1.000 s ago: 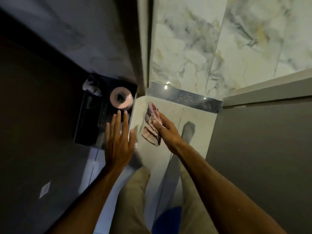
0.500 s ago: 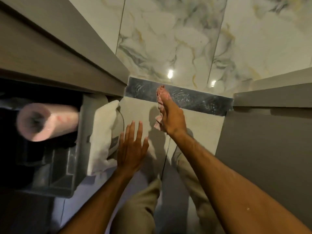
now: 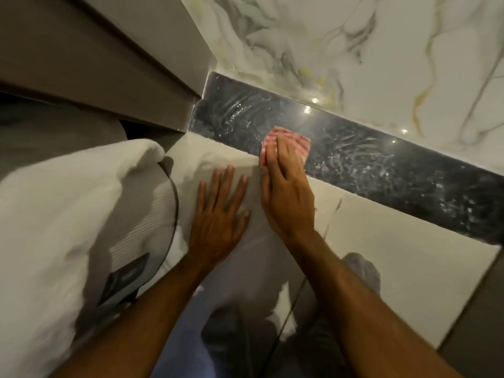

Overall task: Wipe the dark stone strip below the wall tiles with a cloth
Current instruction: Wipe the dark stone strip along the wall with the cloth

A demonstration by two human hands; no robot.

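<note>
A dark speckled stone strip [image 3: 381, 170] runs diagonally below the marble-patterned wall tiles [image 3: 354, 50], with pale smear marks across it. My right hand [image 3: 286, 192] lies flat with its fingers pressing a red-and-white checked cloth [image 3: 297, 140] against the left part of the strip. Most of the cloth is hidden under the fingers. My left hand [image 3: 218, 214] rests flat on the pale floor tile [image 3: 395, 255] just left of the right hand, fingers spread, holding nothing.
A white towel or fabric heap [image 3: 68, 214] fills the left side, over a ribbed grey object with a dark cord [image 3: 171, 214]. A grey cabinet edge [image 3: 122, 72] overhangs at upper left. A grey panel [image 3: 477, 323] borders the floor at right.
The view has dropped much closer to the floor. My right hand has laid the cloth flat on the strip, and my left hand has come down onto the floor tile.
</note>
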